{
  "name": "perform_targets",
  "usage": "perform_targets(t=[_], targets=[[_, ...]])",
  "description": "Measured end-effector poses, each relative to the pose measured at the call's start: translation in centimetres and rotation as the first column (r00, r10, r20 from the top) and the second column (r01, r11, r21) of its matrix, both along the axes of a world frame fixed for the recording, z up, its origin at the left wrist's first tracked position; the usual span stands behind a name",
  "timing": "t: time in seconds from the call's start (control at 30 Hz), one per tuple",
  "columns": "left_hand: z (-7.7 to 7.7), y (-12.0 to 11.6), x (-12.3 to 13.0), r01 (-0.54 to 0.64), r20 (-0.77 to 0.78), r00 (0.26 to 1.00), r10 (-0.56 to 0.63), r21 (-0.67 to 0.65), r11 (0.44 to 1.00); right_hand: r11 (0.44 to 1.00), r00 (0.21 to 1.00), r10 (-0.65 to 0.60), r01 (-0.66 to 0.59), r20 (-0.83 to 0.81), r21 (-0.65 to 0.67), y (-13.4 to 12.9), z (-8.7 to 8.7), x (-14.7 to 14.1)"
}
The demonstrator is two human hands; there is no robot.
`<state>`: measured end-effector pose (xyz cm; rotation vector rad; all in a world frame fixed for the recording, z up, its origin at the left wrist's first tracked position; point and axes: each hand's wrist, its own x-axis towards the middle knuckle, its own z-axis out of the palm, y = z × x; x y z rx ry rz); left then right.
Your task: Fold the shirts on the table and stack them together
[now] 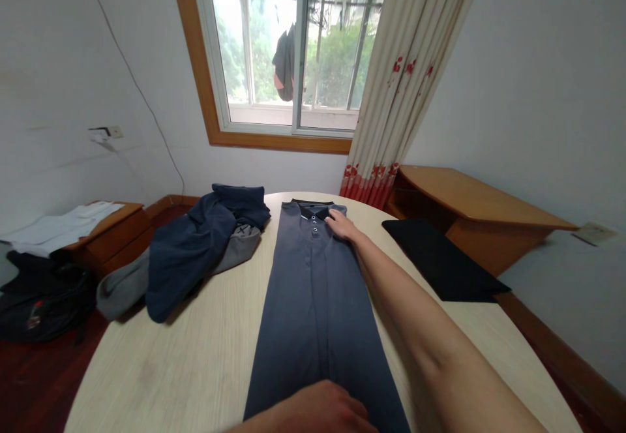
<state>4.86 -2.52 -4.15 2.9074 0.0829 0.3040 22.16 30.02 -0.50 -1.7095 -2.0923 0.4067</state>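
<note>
A grey-blue polo shirt (313,302) with a dark collar lies face up, its sides folded in to form a long strip down the table. At its far end, my right hand (340,224) is closed at the right side of the collar, fingers bent onto the fabric. My left hand (313,410) is over the lower part of the shirt at the bottom edge of the view. Its fingers are curled down against the cloth, and their tips are hidden.
Rumpled navy and grey clothes (195,244) lie on the left of the round pale table (205,355). A folded black cloth (440,260) is on the right side, by a wooden desk (469,195). Beyond are a curtain (391,94) and a window. A black bag (44,296) sits at left.
</note>
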Motion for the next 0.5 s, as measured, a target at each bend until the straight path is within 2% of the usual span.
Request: perform_targets(t=[0.1, 0.27, 0.4, 0.5], targets=[[-0.6, 0.2, 0.1, 0.017, -0.021, 1.0, -0.018, -0.054, 0.998, 0.998, 0.999, 0.029, -0.027, 0.036, -0.049, -1.1, -0.6, -0.3], [-1.1, 0.3, 0.0, 0.04, -0.039, 0.998, -0.045, -0.119, 0.992, 0.998, 0.992, 0.044, -0.038, 0.12, -0.047, -2.0, -1.0, -0.6], [0.0, 0.3, 0.0, 0.016, -0.02, 1.0, -0.019, -0.163, 0.986, 0.998, 0.995, 0.009, -0.004, 0.102, -0.055, -1.5, -1.1, -0.4], [1.7, 0.5, -0.3, -0.117, -0.007, 0.993, 0.117, -0.152, 0.981, 0.994, 0.99, -0.105, 0.107, -0.092, 0.014, -0.2, -1.0, 0.9]])
